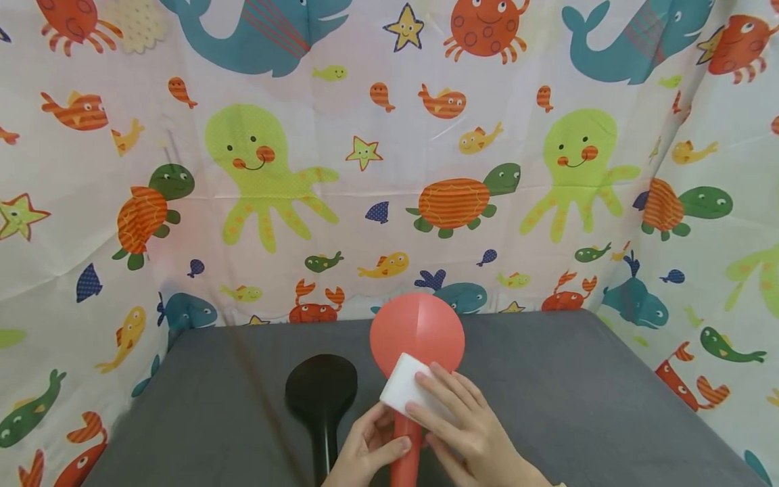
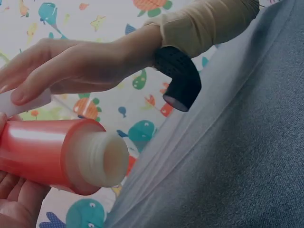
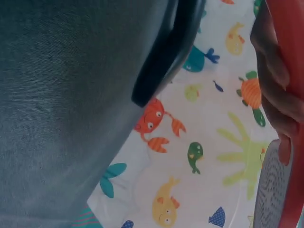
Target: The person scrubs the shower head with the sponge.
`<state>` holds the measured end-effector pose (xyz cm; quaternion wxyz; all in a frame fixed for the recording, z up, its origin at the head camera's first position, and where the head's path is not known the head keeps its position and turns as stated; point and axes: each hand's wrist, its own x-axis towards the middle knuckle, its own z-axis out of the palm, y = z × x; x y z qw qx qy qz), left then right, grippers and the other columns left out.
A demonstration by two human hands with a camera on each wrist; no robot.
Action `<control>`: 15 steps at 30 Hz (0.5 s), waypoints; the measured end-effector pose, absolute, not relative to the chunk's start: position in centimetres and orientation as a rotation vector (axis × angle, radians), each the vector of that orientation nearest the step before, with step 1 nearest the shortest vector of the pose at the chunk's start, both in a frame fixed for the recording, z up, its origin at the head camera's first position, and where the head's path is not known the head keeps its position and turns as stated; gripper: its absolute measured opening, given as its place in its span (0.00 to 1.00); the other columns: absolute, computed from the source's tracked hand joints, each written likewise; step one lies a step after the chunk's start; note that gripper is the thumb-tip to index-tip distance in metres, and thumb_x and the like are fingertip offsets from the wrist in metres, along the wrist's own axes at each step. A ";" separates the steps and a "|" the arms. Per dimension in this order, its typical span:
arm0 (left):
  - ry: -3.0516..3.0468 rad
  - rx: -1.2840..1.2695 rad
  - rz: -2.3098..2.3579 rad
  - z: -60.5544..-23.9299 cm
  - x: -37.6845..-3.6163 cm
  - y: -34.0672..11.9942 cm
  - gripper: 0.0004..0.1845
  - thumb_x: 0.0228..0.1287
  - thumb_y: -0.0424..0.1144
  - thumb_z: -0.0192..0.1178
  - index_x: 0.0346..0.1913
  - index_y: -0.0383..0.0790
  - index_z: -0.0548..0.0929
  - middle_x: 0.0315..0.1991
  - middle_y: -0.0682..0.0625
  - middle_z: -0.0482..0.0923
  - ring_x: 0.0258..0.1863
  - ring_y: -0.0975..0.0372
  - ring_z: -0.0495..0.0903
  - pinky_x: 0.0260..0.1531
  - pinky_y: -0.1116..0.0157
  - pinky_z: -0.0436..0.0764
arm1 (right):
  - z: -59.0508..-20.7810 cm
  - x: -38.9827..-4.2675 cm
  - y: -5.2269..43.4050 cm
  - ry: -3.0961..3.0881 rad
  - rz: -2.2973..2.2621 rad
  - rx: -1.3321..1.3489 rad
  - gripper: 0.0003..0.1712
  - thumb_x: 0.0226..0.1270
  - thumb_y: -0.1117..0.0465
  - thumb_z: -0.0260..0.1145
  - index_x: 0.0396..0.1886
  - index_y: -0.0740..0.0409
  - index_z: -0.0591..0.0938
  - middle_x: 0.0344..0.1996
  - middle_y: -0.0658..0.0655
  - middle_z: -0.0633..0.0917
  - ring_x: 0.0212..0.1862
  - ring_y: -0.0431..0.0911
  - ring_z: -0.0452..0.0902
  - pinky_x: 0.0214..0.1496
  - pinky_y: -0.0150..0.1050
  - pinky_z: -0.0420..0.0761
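A white fabric sheet printed with whales, octopuses, turtles, crabs and fish hung behind and along both sides of a table covered in grey cloth. Near the front, left of centre, a black shower head lay on the cloth, its handle running toward the person. Just to its right, the larger red handheld shower head was held up with its broad end pointing away, toward the printed backdrop. Its smooth back faced the head camera, while the right wrist view showed a spray plate full of small holes on the other side.

The right hand, below a beige sleeve, was clamped on a white sponge-like block, fingers laid across it. The left hand was closed around the red handle, thumb across the front. The white sponge-like block sat tilted in front of the neck; whether it touched the red surface could not be told. A black device was worn on the right wrist. At the handle's end, a whitish hollow connector stuck out.
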<state>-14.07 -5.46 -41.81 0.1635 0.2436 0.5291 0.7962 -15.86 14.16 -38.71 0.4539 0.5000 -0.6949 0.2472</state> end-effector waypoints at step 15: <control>1.560 0.733 2.118 -41.7 -14.0 -5.6 0.18 0.65 0.32 0.56 0.55 0.28 0.69 0.45 0.39 0.77 0.42 0.59 0.80 0.41 0.61 0.80 | -35.3 -18.6 17.4 -1.757 0.862 0.824 0.23 0.69 0.52 0.53 0.52 0.65 0.79 0.58 0.70 0.71 0.62 0.63 0.61 0.63 0.42 0.58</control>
